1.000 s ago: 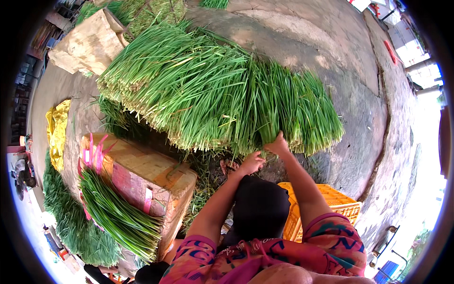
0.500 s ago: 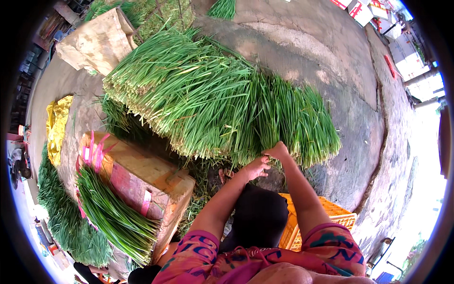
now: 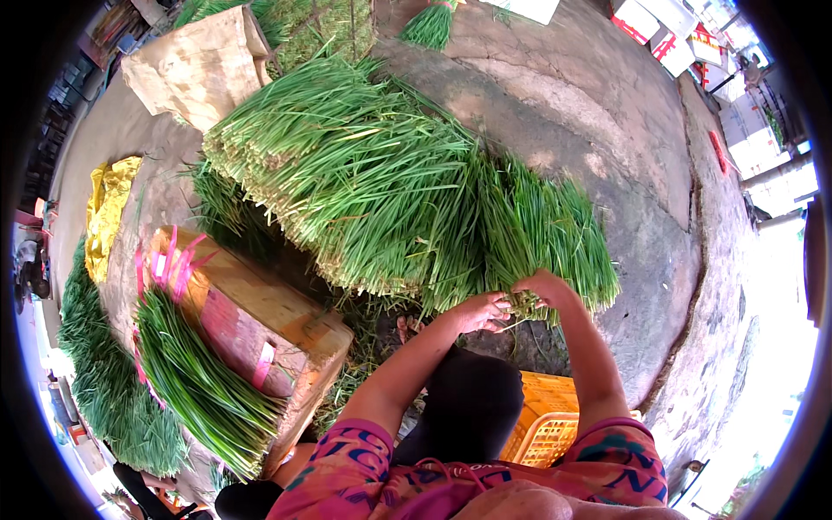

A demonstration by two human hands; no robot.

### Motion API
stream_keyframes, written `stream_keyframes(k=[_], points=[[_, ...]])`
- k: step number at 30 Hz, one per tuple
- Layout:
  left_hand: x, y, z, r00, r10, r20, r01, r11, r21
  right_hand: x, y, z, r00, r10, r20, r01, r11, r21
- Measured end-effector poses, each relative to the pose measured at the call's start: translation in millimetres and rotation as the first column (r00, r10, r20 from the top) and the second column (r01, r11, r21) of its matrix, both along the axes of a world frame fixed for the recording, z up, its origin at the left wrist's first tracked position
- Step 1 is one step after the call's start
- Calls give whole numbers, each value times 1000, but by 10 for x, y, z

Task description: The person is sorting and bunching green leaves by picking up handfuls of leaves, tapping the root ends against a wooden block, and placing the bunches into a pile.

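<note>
A broad heap of garlic chives lies before me, pale cut ends toward me. At its near right part, my right hand is closed around the stem ends of some chives. My left hand is just left of it, palm turned toward the right hand, fingers bent but apart. A thin stalk shows by its fingertips; whether they touch it is unclear. To my left, a bundle of chives rests against a worn wooden block with pink ties.
An orange plastic crate stands by my right knee. More chives lie at the far left near a yellow sheet. A brown sack sits behind the heap, and white boxes are at the far right. Loose trimmings cover ground by the block.
Both hands have moved a little to the right along the stem ends. My right hand now has stem ends gathered under its fingers. The whole view has shifted slightly.
</note>
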State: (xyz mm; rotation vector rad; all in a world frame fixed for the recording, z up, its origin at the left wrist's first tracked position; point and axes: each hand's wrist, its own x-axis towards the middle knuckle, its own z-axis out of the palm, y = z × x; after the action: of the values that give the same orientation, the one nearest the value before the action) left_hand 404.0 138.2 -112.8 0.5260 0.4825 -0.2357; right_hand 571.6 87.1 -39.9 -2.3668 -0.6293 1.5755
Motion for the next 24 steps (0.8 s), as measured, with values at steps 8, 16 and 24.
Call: stream_keyframes(k=[8,16,24], points=[[-133,-81,-107,986,13,-169,13,988,155,-442,-198,-525,912,-394,-113,402,913,66],[-11,-100,-413,983,166,-82,-172,983,-67,-18,-848,-1377,921,-141,-364,316,817,482],[-244,134,-501,870,369,-328,-440,881,-176,-138,-804,544,596,-406,-692,667,731,145]])
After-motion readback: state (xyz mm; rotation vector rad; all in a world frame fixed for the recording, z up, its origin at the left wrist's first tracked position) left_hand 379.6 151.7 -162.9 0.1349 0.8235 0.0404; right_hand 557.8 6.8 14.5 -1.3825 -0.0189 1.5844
